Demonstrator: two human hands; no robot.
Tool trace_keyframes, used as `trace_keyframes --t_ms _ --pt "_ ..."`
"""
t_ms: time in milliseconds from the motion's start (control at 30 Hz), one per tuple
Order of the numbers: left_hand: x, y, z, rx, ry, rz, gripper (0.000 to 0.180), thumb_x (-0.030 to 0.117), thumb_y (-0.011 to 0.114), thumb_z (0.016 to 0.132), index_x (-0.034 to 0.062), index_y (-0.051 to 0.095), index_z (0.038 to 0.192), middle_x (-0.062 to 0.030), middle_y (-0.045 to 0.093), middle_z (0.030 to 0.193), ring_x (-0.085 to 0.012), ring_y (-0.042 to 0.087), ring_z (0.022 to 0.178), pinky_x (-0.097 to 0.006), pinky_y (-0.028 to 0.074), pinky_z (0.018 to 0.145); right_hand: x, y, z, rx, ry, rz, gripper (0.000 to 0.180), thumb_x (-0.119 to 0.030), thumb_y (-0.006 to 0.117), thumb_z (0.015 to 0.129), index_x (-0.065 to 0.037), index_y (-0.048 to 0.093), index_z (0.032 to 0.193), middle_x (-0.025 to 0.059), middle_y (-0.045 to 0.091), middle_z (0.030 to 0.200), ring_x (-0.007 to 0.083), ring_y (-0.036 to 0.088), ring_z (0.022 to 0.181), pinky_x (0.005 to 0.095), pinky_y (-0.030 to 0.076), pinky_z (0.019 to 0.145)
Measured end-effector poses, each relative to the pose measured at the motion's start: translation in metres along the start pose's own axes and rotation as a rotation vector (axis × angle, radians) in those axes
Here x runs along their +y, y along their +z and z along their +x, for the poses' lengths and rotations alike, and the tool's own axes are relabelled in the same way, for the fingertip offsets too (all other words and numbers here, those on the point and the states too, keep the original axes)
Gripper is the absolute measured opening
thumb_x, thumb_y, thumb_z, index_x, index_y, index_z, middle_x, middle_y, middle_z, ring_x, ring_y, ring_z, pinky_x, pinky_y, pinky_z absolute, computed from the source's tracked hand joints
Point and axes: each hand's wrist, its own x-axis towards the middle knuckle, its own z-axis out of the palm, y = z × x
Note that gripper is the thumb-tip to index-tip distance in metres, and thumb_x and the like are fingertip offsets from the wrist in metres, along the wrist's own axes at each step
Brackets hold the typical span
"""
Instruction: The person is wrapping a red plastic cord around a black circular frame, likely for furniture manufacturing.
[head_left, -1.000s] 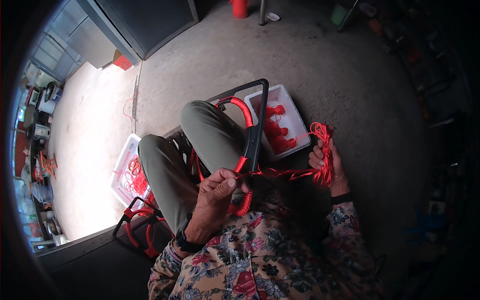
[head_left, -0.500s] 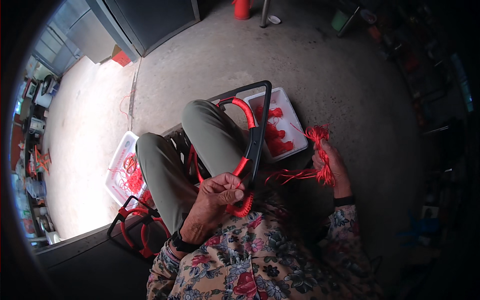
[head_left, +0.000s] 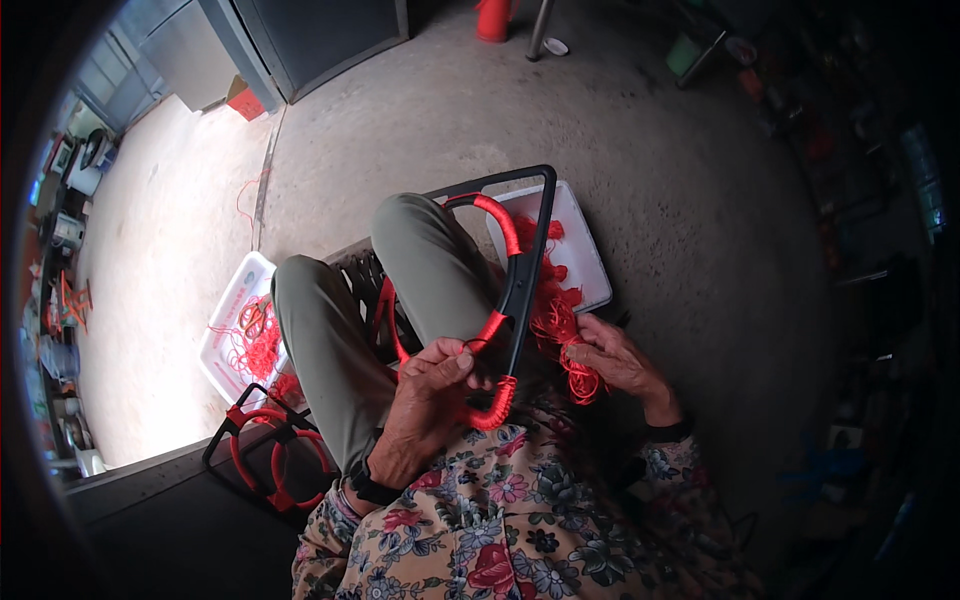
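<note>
A black frame (head_left: 521, 285) with curved inner parts bound in red cord stands across my lap, leaning by my right knee. Beside its lower red-wrapped curve (head_left: 492, 412), my left hand (head_left: 425, 395) is closed, thumb and fingers pinching a thin strand of red cord. The other fingers are curled and partly hidden. My right hand (head_left: 622, 362), just right of the frame, is closed round a loose bundle of red cord (head_left: 568, 355), whose loops hang below the fingers. Where the strand runs between bundle and frame is hard to make out.
Right of my knees is a white tray (head_left: 590, 250) with red cord bundles. Another white tray (head_left: 222, 325) of tangled red cord stands left. More red-and-black frames (head_left: 275, 465) lie by my left hip. A red object (head_left: 493, 20) and a metal post (head_left: 541, 30) stand far ahead.
My right hand has come in from the far right toward the frame, bringing the cord bundle with it. The left hand stays at the frame, its pinch shifted slightly up.
</note>
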Motion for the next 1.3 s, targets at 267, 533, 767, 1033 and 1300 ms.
trace_keyframes --t_ms 267,533,767,1033,1300 --pt "-0.001 -0.003 0.006 0.042 -0.002 0.024 0.012 0.013 0.063 0.090 0.0036 0.056 0.091 -0.0052 0.059 0.074 -0.0178 0.060 0.073 -0.032 0.050 0.076 0.009 0.010 0.004 -0.058 0.065 0.265 0.027 -0.018 0.064 0.091 -0.001 0.057 0.112 0.0011 0.062 0.097 0.0060 0.057 0.087 0.0220 0.047 0.077" --pt "-0.004 0.005 0.001 0.276 -0.035 0.053 0.010 0.010 0.059 0.093 0.0003 0.057 0.092 -0.0076 0.061 0.074 -0.0173 0.061 0.068 -0.029 0.053 0.066 0.001 0.038 0.010 0.022 0.017 0.176 0.028 -0.014 0.064 0.091 0.002 0.056 0.112 0.0054 0.063 0.100 0.0071 0.057 0.092 0.0256 0.048 0.083" --pt "-0.015 0.006 -0.006 0.269 0.071 0.268 0.008 0.009 0.063 0.089 0.0023 0.059 0.092 -0.0052 0.065 0.084 -0.0116 0.061 0.073 -0.025 0.052 0.057 0.003 0.075 0.018 -0.001 -0.149 0.234 0.027 -0.006 0.062 0.086 0.000 0.060 0.112 0.0068 0.063 0.109 0.0159 0.058 0.101 0.0321 0.046 0.090" --pt "-0.020 0.006 -0.004 0.209 0.179 0.531 0.009 0.001 0.069 0.083 0.0010 0.061 0.086 -0.0041 0.066 0.081 -0.0088 0.061 0.066 -0.023 0.052 0.055 0.013 0.085 0.019 0.169 -0.234 -0.041 0.039 -0.015 0.068 0.077 -0.001 0.056 0.111 0.0164 0.058 0.109 0.0298 0.057 0.101 0.0383 0.045 0.089" --pt "-0.012 0.011 -0.004 0.227 0.472 0.448 0.010 -0.003 0.070 0.080 -0.0005 0.060 0.080 -0.0069 0.062 0.102 -0.0114 0.061 0.083 -0.025 0.051 0.072 -0.047 0.047 0.007 0.192 -0.401 -0.301 0.017 -0.011 0.068 0.085 0.001 0.061 0.094 0.0077 0.055 0.090 0.0171 0.056 0.089 0.0297 0.046 0.076"
